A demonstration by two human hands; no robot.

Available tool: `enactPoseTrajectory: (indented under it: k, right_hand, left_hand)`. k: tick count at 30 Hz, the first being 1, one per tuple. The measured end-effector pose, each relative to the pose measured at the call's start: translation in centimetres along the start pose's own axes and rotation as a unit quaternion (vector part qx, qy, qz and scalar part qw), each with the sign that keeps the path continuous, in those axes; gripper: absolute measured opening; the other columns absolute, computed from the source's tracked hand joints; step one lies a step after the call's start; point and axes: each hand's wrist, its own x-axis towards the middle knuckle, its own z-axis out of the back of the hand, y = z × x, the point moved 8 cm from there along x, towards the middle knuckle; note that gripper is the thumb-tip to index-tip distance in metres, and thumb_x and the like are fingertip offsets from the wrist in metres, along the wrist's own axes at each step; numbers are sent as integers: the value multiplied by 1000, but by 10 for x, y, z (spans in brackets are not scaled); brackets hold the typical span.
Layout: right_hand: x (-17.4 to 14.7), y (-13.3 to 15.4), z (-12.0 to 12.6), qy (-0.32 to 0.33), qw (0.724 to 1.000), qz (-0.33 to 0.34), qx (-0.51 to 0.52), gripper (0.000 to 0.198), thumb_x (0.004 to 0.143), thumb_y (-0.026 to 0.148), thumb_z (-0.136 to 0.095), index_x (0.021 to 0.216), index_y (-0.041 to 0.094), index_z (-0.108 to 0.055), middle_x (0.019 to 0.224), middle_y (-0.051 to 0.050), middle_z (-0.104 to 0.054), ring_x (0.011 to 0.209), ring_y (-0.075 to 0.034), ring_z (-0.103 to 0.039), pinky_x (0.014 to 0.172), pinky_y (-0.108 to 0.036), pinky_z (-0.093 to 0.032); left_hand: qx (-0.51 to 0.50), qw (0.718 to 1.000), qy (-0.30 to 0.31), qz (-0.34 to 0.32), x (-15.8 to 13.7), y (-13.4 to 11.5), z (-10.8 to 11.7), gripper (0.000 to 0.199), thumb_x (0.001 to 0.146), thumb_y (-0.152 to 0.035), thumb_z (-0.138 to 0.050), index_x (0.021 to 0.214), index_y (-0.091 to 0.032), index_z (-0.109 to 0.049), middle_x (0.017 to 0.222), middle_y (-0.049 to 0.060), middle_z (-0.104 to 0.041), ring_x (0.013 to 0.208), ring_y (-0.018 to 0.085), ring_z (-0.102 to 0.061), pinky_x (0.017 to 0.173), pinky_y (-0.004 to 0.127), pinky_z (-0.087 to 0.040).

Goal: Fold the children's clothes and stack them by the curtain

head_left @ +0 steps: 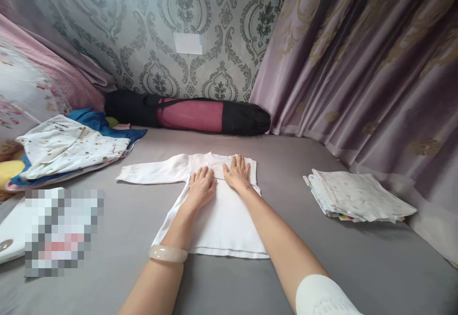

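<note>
A small white long-sleeved shirt (pixel 225 219) lies flat on the grey bed sheet (pixel 286 181), its neckline facing away from me. One sleeve (pixel 153 172) stretches out to the left; on the right no sleeve sticks out, and that edge runs straight. My left hand (pixel 203 184) rests palm down on the upper chest of the shirt, fingers extended. Beside it, my right hand (pixel 237 173) presses flat near the right shoulder with its fingers spread. Neither hand grips the cloth.
At right sits a stack of folded printed clothes (pixel 361 195). Loose clothes (pixel 75 145) are piled at left, above a white object (pixel 14 224) and a blurred-out item (pixel 64 231). A black and red roll bag (pixel 193 114) lies along the wall, beside purple curtains (pixel 339 57).
</note>
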Motion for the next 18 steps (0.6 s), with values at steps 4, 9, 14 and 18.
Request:
enactPoseTrajectory:
  k: [4, 9, 14, 18]
  right_hand:
    - [-4, 2, 0, 2, 1000, 2, 2, 69, 98, 48, -15, 154, 8, -18, 162, -15, -6, 149, -26, -3, 117, -49, -2]
    - [-13, 19, -6, 10, 999, 43, 6, 65, 99, 46, -14, 155, 12, -16, 163, -14, -1, 149, -26, -1, 116, -53, -1]
    - [-27, 48, -12, 27, 993, 117, 16, 63, 99, 46, -14, 155, 16, -17, 163, -11, -3, 149, -24, -2, 117, -51, -1]
    - [-35, 71, -13, 52, 980, 191, 13, 59, 99, 40, -18, 155, 19, -17, 163, -8, -3, 149, -21, -1, 117, -49, -1]
  left_hand:
    - [-19, 1000, -15, 15, 4, 4, 1, 38, 93, -27, -41, 128, -20, -53, 149, 13, -43, 139, 29, -34, 114, 51, -25]
    - [-71, 996, -56, -11, 11, 5, 9, 30, 90, -20, -42, 112, -19, -62, 129, 12, -60, 121, 25, -53, 104, 43, -40]
    - [-153, 982, -113, -14, 14, 9, 22, 32, 86, -16, -38, 102, -16, -66, 109, 12, -68, 108, 23, -61, 99, 38, -46]
    - [-220, 967, -120, 53, 14, 20, 23, 35, 84, -17, -38, 104, -14, -67, 107, 12, -70, 104, 23, -63, 96, 39, -48]
